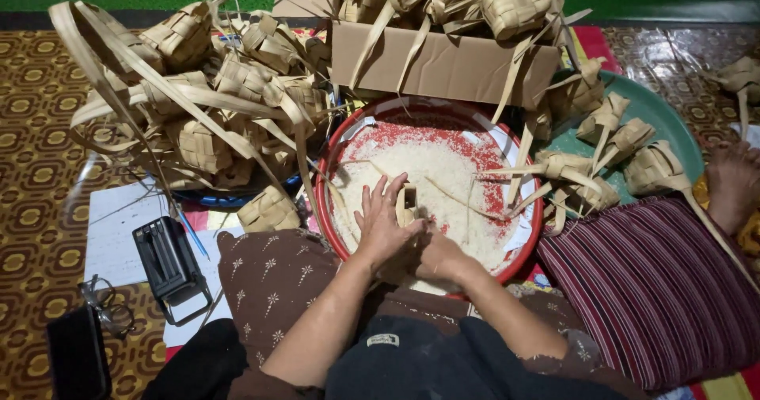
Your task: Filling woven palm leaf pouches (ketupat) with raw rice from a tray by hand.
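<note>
Your left hand (381,224) is over the red bowl (332,210), down at the near side of it. The fingers are spread out and loose, and they lie on the white rice (431,170) and touch the side of a small woven leaf pouch (408,203). That hand is not closed around the pouch; it just rests flat beside it.

Your right hand (438,257) is right next to the left one, low at the near edge of the bowl. It is curled, and the pouch stands just above it, but you cannot tell if it really grips the pouch, because the fingers are hidden under the hand.

The little pouch stands up in the rice between your two hands, with its open top facing up. The rice fills the middle of the bowl, and the red inside shows around it. Some long leaf strips (455,194) lie across the rice.

Behind the bowl there is a brown cardboard box (443,63) full of more woven pouches. On your left is a big pile of pouches (206,115) with long leaf ends sticking out. On your right more pouches lie on a green tray (673,123).

Near your left knee lie a black stapler (168,265), white paper (119,226), glasses (107,305) and a dark case (75,352) on the patterned mat (32,170). A striped cushion (649,289) is on your right
</note>
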